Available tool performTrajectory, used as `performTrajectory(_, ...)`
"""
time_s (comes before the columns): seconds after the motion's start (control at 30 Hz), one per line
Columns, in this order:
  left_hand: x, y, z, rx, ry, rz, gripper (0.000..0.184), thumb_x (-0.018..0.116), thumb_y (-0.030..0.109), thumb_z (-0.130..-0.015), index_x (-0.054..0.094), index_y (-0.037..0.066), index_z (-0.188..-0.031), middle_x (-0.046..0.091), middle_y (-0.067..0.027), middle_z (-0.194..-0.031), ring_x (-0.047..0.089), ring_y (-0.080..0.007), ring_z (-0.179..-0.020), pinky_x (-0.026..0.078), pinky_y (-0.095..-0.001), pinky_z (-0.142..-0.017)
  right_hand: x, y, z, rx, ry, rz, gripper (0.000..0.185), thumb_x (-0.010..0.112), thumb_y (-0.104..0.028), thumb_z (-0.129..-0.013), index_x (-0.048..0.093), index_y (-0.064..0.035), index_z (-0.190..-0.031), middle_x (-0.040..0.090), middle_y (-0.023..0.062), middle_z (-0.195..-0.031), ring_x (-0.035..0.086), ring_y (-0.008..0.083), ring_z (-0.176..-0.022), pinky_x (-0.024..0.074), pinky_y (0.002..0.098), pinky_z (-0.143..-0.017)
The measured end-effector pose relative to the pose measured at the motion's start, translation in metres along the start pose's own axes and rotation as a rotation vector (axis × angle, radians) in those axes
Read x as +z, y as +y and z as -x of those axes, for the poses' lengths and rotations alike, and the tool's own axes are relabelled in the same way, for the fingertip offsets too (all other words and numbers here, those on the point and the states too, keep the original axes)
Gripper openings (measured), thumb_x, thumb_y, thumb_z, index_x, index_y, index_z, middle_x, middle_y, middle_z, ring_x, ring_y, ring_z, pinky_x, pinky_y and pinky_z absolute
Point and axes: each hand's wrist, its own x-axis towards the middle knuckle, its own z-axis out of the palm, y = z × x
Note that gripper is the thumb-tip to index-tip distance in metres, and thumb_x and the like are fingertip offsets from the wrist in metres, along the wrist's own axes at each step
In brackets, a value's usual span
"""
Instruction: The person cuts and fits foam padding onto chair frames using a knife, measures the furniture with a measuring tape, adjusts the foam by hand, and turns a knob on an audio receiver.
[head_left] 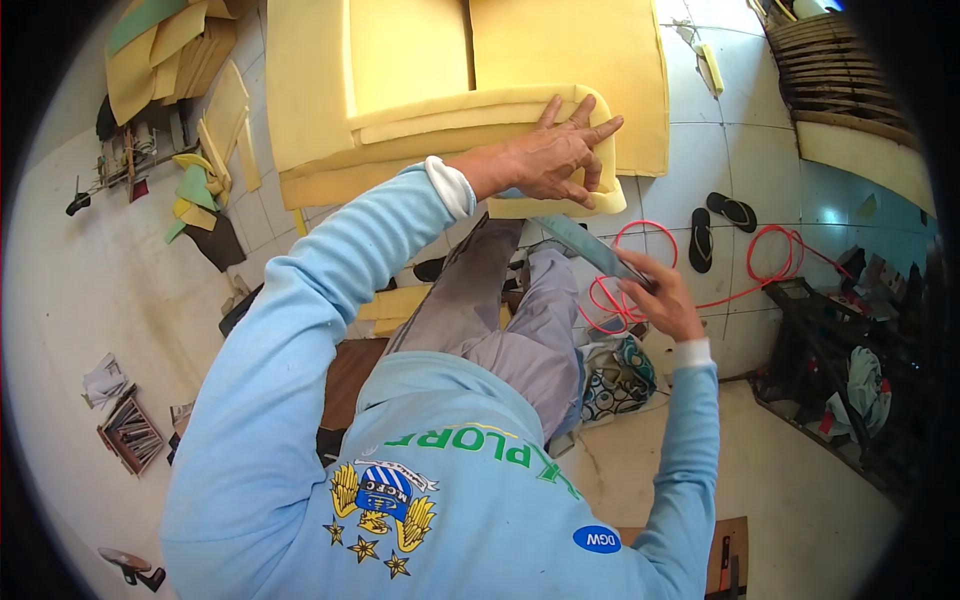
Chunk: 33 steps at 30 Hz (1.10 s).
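Observation:
My left hand lies on a yellow foam cushion with a rounded corner, near its near right end. Its fingers are spread over the foam and press on the top and edge. My right hand is closed around the handle end of a long flat knife. The grey blade slants up and to the left, and its far end reaches beneath the cushion's near edge by my left hand. The tip is hidden there.
Bigger yellow foam panels stretch ahead. Red hose loops over the tiled floor, near black flip-flops. Foam offcuts lie to the left. A dark metal frame stands at right, and a patterned bag sits by my legs.

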Motion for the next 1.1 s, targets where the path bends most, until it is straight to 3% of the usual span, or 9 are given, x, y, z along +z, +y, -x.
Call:
performTrajectory(0.13, -0.001, -0.002, 0.001, -0.006, 0.002, -0.002, 0.025, 0.083, 0.041, -0.081, 0.079, 0.017, -0.089, 0.016, -0.0098, -0.173, -0.002, -0.0478, -0.157, -0.004, -0.0729, -0.120, -0.014, 0.025, 0.026, -0.035, 0.032, 0.017, 0.047, 0.068, 0.001, -0.094, 0.061, -0.0036, -0.140, 0.069, 0.0093, -0.126, 0.066, 0.0133, -0.108, 0.0548, 0.0296, -0.094)
performTrajectory(0.37, -0.002, 0.001, -0.001, -0.014, -0.015, 0.007, 0.024, 0.084, 0.039, -0.082, 0.078, 0.016, -0.088, 0.015, -0.0090, -0.173, -0.004, -0.0474, -0.157, -0.005, -0.0729, -0.120, 0.046, -0.028, -0.037, -0.006, 0.031, 0.056, 0.046, 0.069, -0.004, -0.094, 0.062, -0.0069, -0.140, 0.072, 0.0090, -0.114, 0.065, 0.0117, -0.095, 0.0552, 0.0303, -0.086)
performTrajectory(0.53, 0.000, -0.002, -0.002, -0.002, -0.008, 0.035, 0.024, 0.083, 0.040, -0.083, 0.079, 0.017, -0.089, 0.014, -0.0102, -0.173, -0.004, -0.0477, -0.157, -0.005, -0.0727, -0.120, 0.006, 0.023, 0.017, -0.018, 0.072, 0.017, 0.046, 0.069, -0.003, -0.094, 0.063, -0.0056, -0.139, 0.072, 0.0078, -0.114, 0.066, 0.0114, -0.095, 0.0554, 0.0293, -0.086)
performTrajectory(0.7, -0.001, -0.003, 0.000, 0.010, -0.002, 0.017, 0.025, 0.082, 0.041, -0.083, 0.079, 0.017, -0.089, 0.015, -0.0115, -0.173, -0.004, -0.0480, -0.157, -0.006, -0.0731, -0.119, 0.030, -0.009, -0.012, -0.046, 0.050, 0.003, 0.046, 0.069, -0.001, -0.094, 0.062, -0.0058, -0.139, 0.071, 0.0072, -0.118, 0.067, 0.0117, -0.097, 0.0555, 0.0279, -0.087)
performTrajectory(0.97, 0.000, 0.000, -0.004, 0.007, -0.012, 0.031, 0.028, 0.080, 0.044, -0.086, 0.078, 0.018, -0.094, 0.013, -0.0132, -0.173, -0.007, -0.0505, -0.156, -0.007, -0.0777, -0.115, 0.087, -0.015, -0.078, -0.228, 0.003, 0.047, 0.046, 0.069, -0.008, -0.093, 0.061, -0.0093, -0.139, 0.072, 0.0145, -0.122, 0.072, 0.0239, -0.102, 0.0569, 0.0370, -0.090)
performTrajectory(1.03, -0.003, 0.008, -0.004, -0.026, 0.010, 0.015, 0.029, 0.079, 0.044, -0.087, 0.077, 0.017, -0.096, 0.020, -0.0161, -0.170, 0.003, -0.0491, -0.156, 0.003, -0.0720, -0.120, 0.118, -0.014, -0.094, -0.358, -0.011, 0.062, 0.047, 0.070, -0.009, -0.093, 0.061, -0.0096, -0.139, 0.073, 0.0141, -0.122, 0.073, 0.0256, -0.102, 0.0569, 0.0382, -0.090)
performTrajectory(1.1, -0.019, 0.006, -0.003, -0.023, 0.028, 0.133, 0.029, 0.078, 0.043, -0.088, 0.076, 0.016, -0.097, 0.028, -0.0189, -0.167, 0.015, -0.0471, -0.155, 0.014, -0.0637, -0.122, 0.135, -0.035, -0.090, -0.309, -0.071, 0.211, 0.047, 0.071, -0.010, -0.094, 0.061, -0.0075, -0.140, 0.072, 0.0113, -0.126, 0.072, 0.0213, -0.100, 0.0572, 0.0357, -0.089)
